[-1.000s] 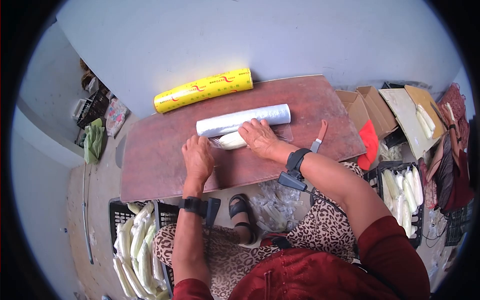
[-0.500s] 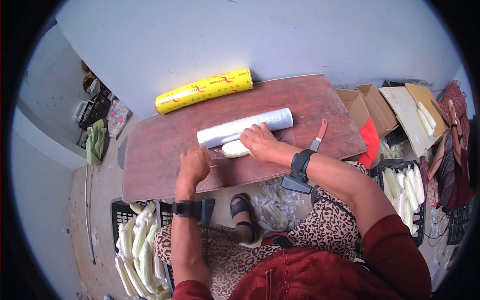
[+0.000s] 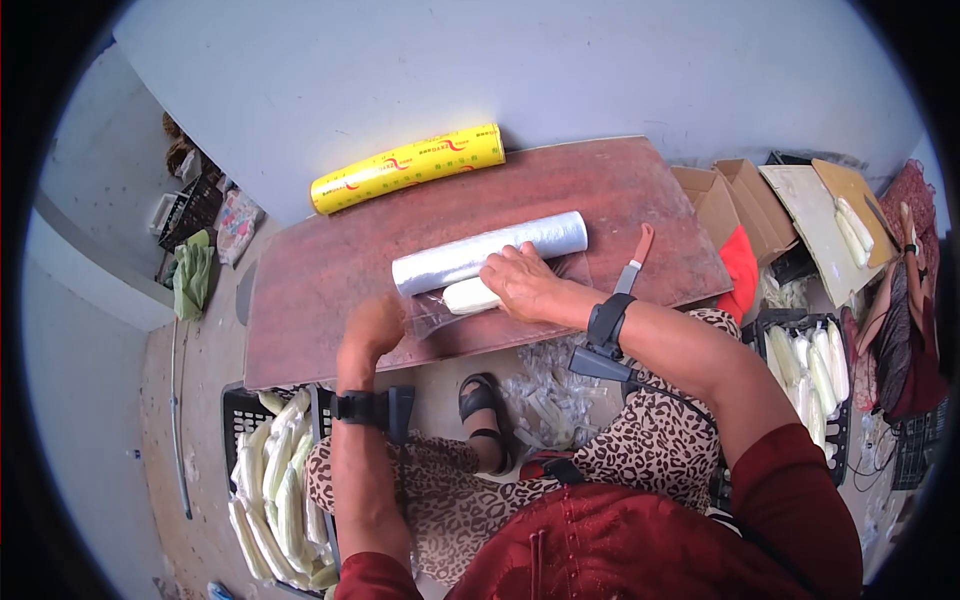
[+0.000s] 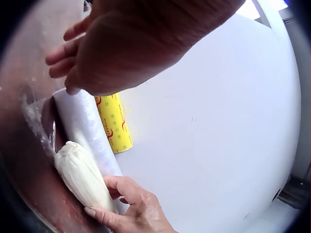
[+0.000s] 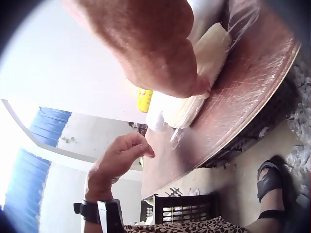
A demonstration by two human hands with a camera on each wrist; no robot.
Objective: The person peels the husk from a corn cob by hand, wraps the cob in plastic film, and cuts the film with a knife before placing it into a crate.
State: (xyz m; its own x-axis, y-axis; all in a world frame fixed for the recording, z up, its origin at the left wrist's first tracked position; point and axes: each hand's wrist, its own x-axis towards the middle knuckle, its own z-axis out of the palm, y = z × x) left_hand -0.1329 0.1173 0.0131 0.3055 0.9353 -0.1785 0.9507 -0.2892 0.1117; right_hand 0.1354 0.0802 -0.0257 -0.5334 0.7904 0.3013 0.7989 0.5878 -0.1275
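On the red-brown tabletop (image 3: 310, 300) lies a pale ear of corn (image 3: 470, 296), against the near side of a white roll of cling film (image 3: 490, 252). My right hand (image 3: 522, 284) grips the corn, with thumb on the near side and fingers over the roll side, as the left wrist view shows. Clear film (image 4: 36, 119) trails loosely from the corn's left end. My left hand (image 3: 375, 325) hovers left of that end, near the table's front edge. Its fingers are loosely bent, apart from the corn, with nothing visible between them.
A yellow printed roll (image 3: 410, 168) lies along the table's back edge by the wall. To the right rests a knife (image 3: 634, 258). Crates of pale corn stand at left (image 3: 275, 490) and right (image 3: 805, 385). A cardboard box (image 3: 735, 210) is right of the table.
My left hand has moved from the film roll's left end leftward and toward me, away from the corn. My right hand stays on the corn; film now spreads at its left end.
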